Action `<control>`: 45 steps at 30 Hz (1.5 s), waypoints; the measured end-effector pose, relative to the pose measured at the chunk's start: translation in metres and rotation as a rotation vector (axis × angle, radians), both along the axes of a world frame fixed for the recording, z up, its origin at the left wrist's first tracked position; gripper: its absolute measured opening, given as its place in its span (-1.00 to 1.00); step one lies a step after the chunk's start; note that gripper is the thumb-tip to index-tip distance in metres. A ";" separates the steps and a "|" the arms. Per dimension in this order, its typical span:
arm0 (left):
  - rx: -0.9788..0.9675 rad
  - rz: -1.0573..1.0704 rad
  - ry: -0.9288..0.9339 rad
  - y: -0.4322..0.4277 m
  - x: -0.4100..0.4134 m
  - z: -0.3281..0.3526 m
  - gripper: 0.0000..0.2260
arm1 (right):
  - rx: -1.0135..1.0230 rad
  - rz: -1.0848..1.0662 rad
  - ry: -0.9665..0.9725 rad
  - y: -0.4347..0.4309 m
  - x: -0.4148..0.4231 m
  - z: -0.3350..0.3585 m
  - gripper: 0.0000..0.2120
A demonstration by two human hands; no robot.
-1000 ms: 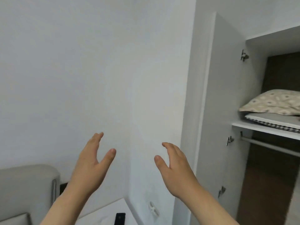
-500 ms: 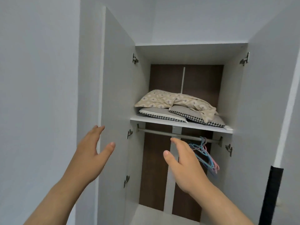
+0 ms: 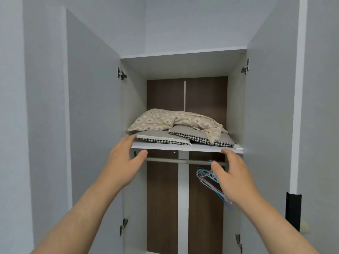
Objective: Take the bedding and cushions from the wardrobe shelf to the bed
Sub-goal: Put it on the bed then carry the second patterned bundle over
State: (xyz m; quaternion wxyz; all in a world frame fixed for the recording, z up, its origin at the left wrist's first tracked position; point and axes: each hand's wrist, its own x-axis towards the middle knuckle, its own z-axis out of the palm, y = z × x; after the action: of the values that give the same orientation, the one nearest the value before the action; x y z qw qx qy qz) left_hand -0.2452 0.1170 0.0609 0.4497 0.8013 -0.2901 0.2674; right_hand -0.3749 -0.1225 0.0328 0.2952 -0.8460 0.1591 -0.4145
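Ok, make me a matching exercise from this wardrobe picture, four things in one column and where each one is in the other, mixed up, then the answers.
Things
1. beige patterned bedding
2. left houndstooth cushion
3. coloured hangers
4. left hand

Places
A. hanging from the rail under the shelf
B. open, reaching at the shelf's left front corner
C. flat on the shelf, partly under another thing
D. top of the pile, draped across it

Pairs: 1-D, 2-C, 3-A, 4-B
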 end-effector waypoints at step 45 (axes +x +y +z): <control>0.181 0.369 -0.127 -0.312 0.593 0.149 -0.43 | -0.144 -0.566 0.008 -0.296 0.512 0.164 -0.41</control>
State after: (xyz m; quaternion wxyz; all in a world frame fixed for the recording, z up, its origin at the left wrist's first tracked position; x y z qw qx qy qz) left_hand 0.3481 -0.1955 0.2096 0.2999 0.8596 -0.1891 0.3680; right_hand 0.1376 -0.4187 0.1965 0.1066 -0.7883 0.3602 -0.4873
